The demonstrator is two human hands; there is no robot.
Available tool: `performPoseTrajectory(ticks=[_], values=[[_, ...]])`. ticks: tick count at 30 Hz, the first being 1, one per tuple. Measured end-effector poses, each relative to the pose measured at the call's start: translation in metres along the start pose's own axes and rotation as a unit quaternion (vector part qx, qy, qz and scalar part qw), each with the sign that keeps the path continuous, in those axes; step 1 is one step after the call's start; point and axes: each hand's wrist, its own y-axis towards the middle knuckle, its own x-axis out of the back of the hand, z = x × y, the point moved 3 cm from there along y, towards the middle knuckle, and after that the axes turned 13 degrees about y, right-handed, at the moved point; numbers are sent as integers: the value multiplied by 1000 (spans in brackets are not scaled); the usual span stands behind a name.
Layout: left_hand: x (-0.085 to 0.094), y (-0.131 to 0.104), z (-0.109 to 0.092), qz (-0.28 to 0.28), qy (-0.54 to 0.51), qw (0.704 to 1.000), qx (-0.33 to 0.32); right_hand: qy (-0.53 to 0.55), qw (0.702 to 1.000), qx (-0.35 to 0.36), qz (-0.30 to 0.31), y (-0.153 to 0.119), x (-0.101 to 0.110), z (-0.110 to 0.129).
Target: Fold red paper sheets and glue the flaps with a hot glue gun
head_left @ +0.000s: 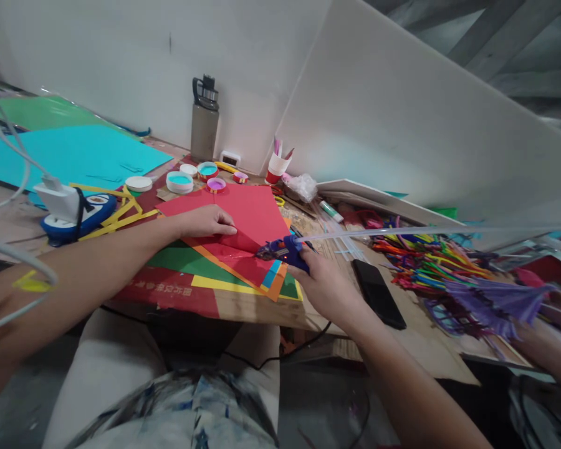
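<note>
My right hand [325, 280] is wrapped round a blue hot glue gun [285, 251]. Its nozzle points left, down at the near part of a red sheet of paper [257, 209], and a long clear glue stick [369, 233] juts out of its back. On the same red paper lies my left hand [210, 221], fingers closed and thumb against the sheet near a crease. A shiny streak shows on the paper close to the nozzle. Under it are stacked green paper [182, 260], orange paper [275, 290] and yellow paper strips.
A black phone [378, 293] lies right of my right hand. Beyond it are many coloured pipe cleaners [430, 249] and another person's hand with a purple pleated piece [500, 305]. Behind stand a bottle [204, 125], a paper cup [278, 167] and small tubs [179, 181]. A power strip [79, 218] sits left.
</note>
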Motion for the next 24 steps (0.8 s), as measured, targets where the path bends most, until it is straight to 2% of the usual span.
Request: performPoseTrajectory(ticks=[5, 10, 24], values=[[0, 0, 0, -6, 7, 1000, -3, -50, 998, -31, -23, -10, 7, -12], [1, 0, -1, -2, 13, 1000, -1, -66, 997, -13, -28, -15, 8, -15], [1, -1, -1, 2, -15, 1000, 7, 57, 998, -1, -22, -3, -2, -14]])
